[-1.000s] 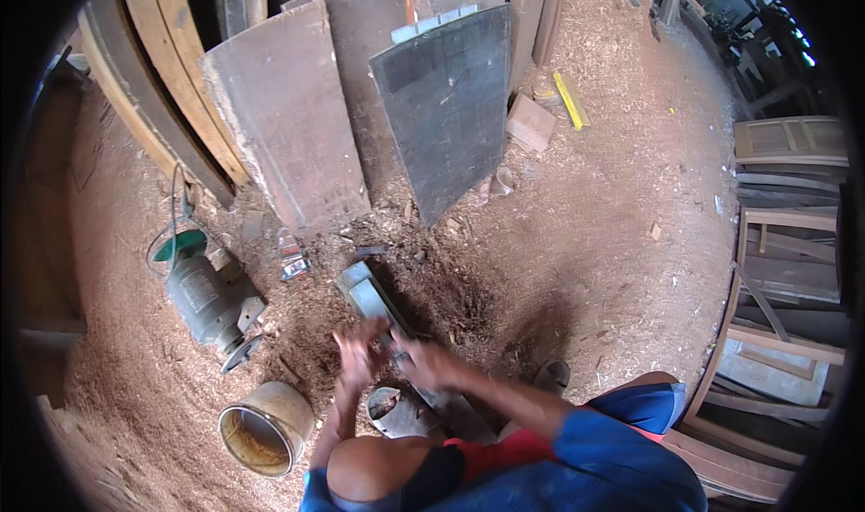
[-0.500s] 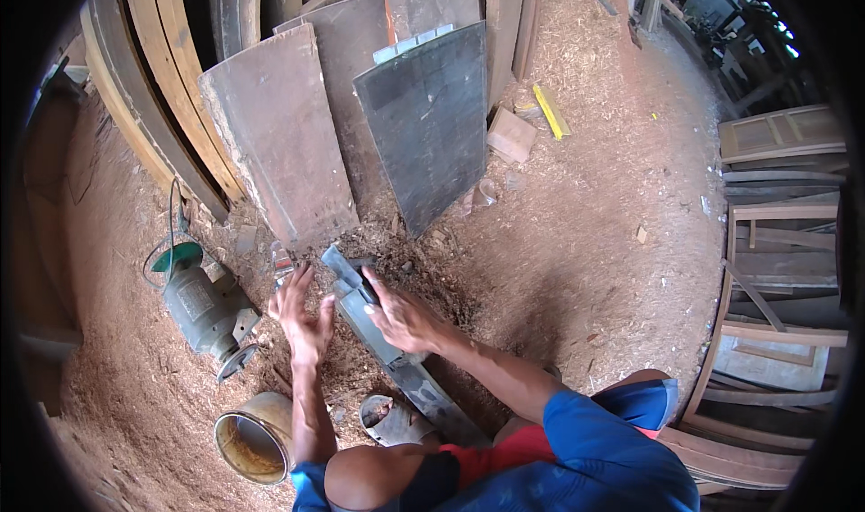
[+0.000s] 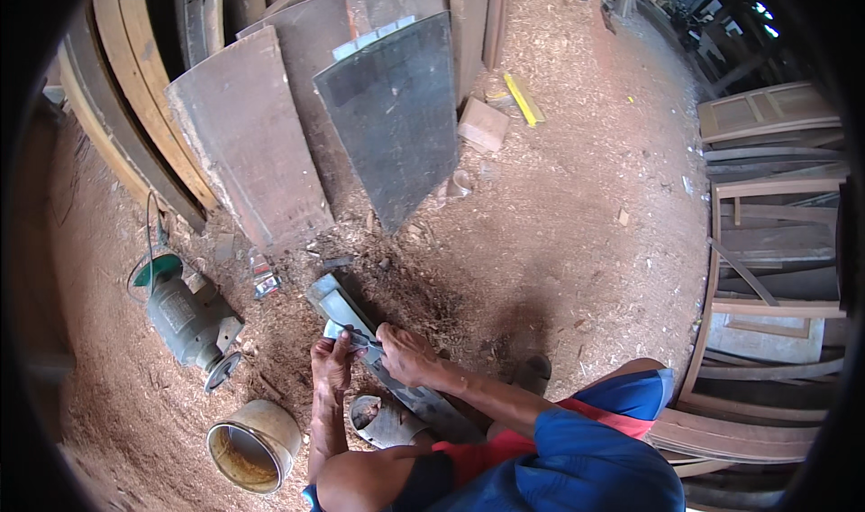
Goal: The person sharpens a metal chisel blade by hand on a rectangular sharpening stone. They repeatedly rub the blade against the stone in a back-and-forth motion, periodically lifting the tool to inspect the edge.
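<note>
Flat metal piece: the small gray part (image 3: 334,329) is up off the ground, between the two hands and over the upper half of a long gray block (image 3: 339,308); whether its underside touches the block cannot be told.
Left hand: clamped on the piece (image 3: 332,364), thumb laid along it and fingers beneath; this pinch seems best kept firm but light, with the pads behind any thin edge.
Right hand: fingers curled and closed on the piece's darker right end (image 3: 407,357), their exact placement partly hidden; a steady wrist here would likely keep the piece from twisting.
Gray block: lies slanted, its far end pointing up and left, its near end reaching toward the person's legs; its narrow face calls for hands centered above it, so that nothing slips over the side.
Shavings-strewn floor: loose chips (image 3: 577,242) lie all round the block; a small part dropped here could be hard to find, so both grips should probably not loosen together.
Motor with disc: stands to the left (image 3: 180,318), well apart from the hands; elbows have room.
Bucket: sits near the left forearm (image 3: 281,420); best not knocked.
</note>
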`<action>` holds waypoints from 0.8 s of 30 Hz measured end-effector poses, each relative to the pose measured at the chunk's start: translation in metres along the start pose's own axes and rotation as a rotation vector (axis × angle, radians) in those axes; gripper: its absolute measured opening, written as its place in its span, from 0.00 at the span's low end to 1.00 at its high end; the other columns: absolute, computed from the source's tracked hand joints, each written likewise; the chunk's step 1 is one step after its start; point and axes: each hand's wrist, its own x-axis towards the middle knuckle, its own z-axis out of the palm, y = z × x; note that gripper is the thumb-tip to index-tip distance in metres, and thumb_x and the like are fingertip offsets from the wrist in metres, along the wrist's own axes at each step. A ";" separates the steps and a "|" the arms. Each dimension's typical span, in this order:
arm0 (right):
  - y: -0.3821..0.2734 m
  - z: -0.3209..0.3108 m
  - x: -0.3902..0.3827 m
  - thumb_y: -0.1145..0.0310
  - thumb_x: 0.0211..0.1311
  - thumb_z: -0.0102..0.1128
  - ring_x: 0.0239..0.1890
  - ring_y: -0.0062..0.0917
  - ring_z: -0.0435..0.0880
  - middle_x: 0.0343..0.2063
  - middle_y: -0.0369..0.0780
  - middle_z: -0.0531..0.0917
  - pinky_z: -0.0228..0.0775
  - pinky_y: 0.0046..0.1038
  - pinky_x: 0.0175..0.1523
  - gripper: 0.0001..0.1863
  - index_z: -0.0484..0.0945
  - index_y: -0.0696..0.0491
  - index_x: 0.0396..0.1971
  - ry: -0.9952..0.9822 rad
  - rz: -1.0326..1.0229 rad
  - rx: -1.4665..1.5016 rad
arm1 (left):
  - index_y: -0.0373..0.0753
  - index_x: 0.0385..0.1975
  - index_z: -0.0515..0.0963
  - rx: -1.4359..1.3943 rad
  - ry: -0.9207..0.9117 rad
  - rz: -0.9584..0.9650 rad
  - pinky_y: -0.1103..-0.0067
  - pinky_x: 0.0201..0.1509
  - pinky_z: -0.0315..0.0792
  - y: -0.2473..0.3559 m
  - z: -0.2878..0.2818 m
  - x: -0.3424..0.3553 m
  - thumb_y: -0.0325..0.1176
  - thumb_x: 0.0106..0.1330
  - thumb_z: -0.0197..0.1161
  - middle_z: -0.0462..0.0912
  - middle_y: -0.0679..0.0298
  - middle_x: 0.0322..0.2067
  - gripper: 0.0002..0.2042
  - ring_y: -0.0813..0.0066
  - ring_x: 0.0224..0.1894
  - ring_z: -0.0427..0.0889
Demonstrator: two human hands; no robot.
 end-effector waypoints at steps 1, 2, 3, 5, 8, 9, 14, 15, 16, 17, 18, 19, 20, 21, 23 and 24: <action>0.007 0.000 0.001 0.68 0.63 0.61 0.35 0.53 0.84 0.31 0.53 0.82 0.75 0.51 0.41 0.24 0.65 0.55 0.56 -0.019 -0.035 0.033 | 0.31 0.45 0.81 -0.026 -0.010 -0.008 0.75 0.36 0.86 -0.003 -0.002 0.003 0.32 0.72 0.67 0.87 0.60 0.35 0.11 0.72 0.32 0.88; 0.000 -0.007 0.000 0.67 0.64 0.60 0.33 0.53 0.84 0.30 0.53 0.82 0.75 0.51 0.39 0.25 0.64 0.53 0.59 -0.040 -0.008 0.042 | 0.31 0.45 0.81 -0.053 0.003 -0.002 0.76 0.35 0.86 -0.005 -0.003 0.004 0.32 0.72 0.67 0.87 0.61 0.35 0.11 0.73 0.32 0.88; -0.010 -0.015 -0.003 0.67 0.65 0.59 0.32 0.54 0.85 0.28 0.54 0.83 0.75 0.52 0.38 0.27 0.64 0.51 0.62 -0.073 0.013 0.067 | 0.32 0.44 0.81 -0.070 0.033 0.000 0.76 0.35 0.86 -0.005 -0.008 0.001 0.32 0.71 0.67 0.86 0.62 0.34 0.10 0.73 0.31 0.87; -0.005 -0.016 -0.005 0.66 0.66 0.57 0.30 0.54 0.86 0.27 0.55 0.84 0.76 0.53 0.33 0.33 0.60 0.41 0.71 -0.094 -0.002 0.081 | 0.33 0.42 0.81 -0.076 0.068 -0.034 0.78 0.33 0.84 -0.007 -0.013 0.003 0.32 0.72 0.66 0.85 0.64 0.32 0.08 0.76 0.28 0.85; -0.008 -0.019 -0.008 0.63 0.66 0.57 0.30 0.53 0.86 0.28 0.54 0.86 0.79 0.52 0.38 0.36 0.59 0.40 0.74 -0.160 0.025 0.102 | 0.33 0.44 0.81 -0.071 0.125 -0.056 0.81 0.33 0.82 -0.001 -0.024 0.000 0.33 0.75 0.63 0.84 0.66 0.30 0.09 0.78 0.27 0.82; 0.001 -0.024 -0.015 0.63 0.66 0.58 0.31 0.54 0.86 0.30 0.55 0.86 0.79 0.52 0.39 0.37 0.59 0.41 0.75 -0.166 0.045 0.088 | 0.32 0.46 0.81 -0.048 0.087 -0.085 0.80 0.34 0.83 -0.011 -0.019 0.007 0.34 0.75 0.63 0.85 0.64 0.32 0.10 0.77 0.29 0.84; 0.002 -0.015 -0.011 0.66 0.68 0.57 0.38 0.57 0.85 0.38 0.58 0.86 0.77 0.52 0.46 0.39 0.54 0.43 0.77 -0.142 -0.093 0.113 | 0.31 0.48 0.81 0.053 0.110 0.022 0.77 0.44 0.83 0.006 -0.031 0.000 0.35 0.74 0.65 0.88 0.61 0.39 0.13 0.75 0.38 0.86; 0.002 -0.013 -0.009 0.66 0.69 0.57 0.39 0.57 0.85 0.39 0.58 0.86 0.77 0.52 0.47 0.39 0.54 0.44 0.77 -0.125 -0.107 0.112 | 0.31 0.48 0.81 0.065 0.105 0.035 0.76 0.46 0.83 0.008 -0.030 0.002 0.34 0.74 0.66 0.88 0.61 0.40 0.13 0.75 0.40 0.86; 0.003 -0.012 -0.005 0.66 0.69 0.57 0.39 0.58 0.85 0.40 0.59 0.85 0.77 0.52 0.48 0.39 0.53 0.45 0.78 -0.160 -0.081 0.094 | 0.31 0.48 0.81 0.089 0.107 0.101 0.76 0.49 0.82 0.011 -0.032 0.004 0.34 0.74 0.66 0.88 0.60 0.41 0.12 0.74 0.41 0.86; 0.000 -0.020 0.000 0.66 0.69 0.56 0.39 0.58 0.85 0.40 0.59 0.85 0.76 0.52 0.48 0.39 0.53 0.46 0.78 -0.195 -0.054 0.073 | 0.31 0.48 0.81 0.112 0.108 0.167 0.76 0.51 0.81 0.014 -0.031 0.005 0.34 0.74 0.66 0.88 0.60 0.41 0.12 0.74 0.43 0.86; -0.002 -0.025 0.007 0.66 0.69 0.56 0.39 0.58 0.85 0.41 0.59 0.85 0.76 0.52 0.48 0.39 0.53 0.46 0.78 -0.229 -0.027 0.053 | 0.31 0.48 0.81 0.135 0.109 0.233 0.75 0.53 0.80 0.017 -0.030 0.007 0.33 0.74 0.66 0.88 0.60 0.42 0.12 0.74 0.44 0.86; 0.002 -0.021 0.014 0.67 0.70 0.55 0.38 0.57 0.85 0.39 0.60 0.85 0.77 0.51 0.47 0.38 0.53 0.48 0.78 -0.197 -0.043 0.039 | 0.32 0.48 0.81 0.197 0.180 0.268 0.75 0.55 0.78 0.021 -0.029 0.009 0.32 0.72 0.67 0.88 0.57 0.44 0.12 0.71 0.48 0.85; 0.007 -0.017 0.024 0.68 0.70 0.54 0.38 0.57 0.85 0.39 0.60 0.85 0.77 0.51 0.46 0.38 0.53 0.49 0.78 -0.172 -0.053 0.063 | 0.32 0.50 0.81 0.433 0.216 0.389 0.73 0.56 0.77 0.023 -0.027 0.012 0.32 0.71 0.68 0.88 0.56 0.45 0.13 0.69 0.49 0.85; 0.011 -0.013 0.035 0.69 0.70 0.53 0.37 0.57 0.85 0.39 0.60 0.85 0.78 0.51 0.46 0.37 0.53 0.49 0.78 -0.147 -0.060 0.088 | 0.32 0.51 0.81 0.669 0.249 0.507 0.72 0.58 0.76 0.023 -0.025 0.016 0.32 0.70 0.68 0.88 0.55 0.46 0.14 0.66 0.49 0.85; 0.016 -0.009 0.047 0.68 0.72 0.52 0.32 0.55 0.86 0.31 0.59 0.85 0.79 0.51 0.41 0.32 0.60 0.49 0.75 0.011 -0.110 0.112 | 0.36 0.59 0.77 1.254 0.195 0.606 0.66 0.66 0.73 0.039 -0.001 0.017 0.30 0.65 0.72 0.82 0.51 0.57 0.22 0.58 0.62 0.78; 0.009 -0.008 0.057 0.69 0.71 0.52 0.35 0.55 0.86 0.35 0.60 0.85 0.79 0.50 0.43 0.33 0.60 0.50 0.75 -0.014 -0.073 0.119 | 0.36 0.67 0.70 1.476 0.135 0.716 0.60 0.75 0.63 0.035 0.002 0.021 0.32 0.63 0.72 0.77 0.47 0.61 0.31 0.50 0.71 0.69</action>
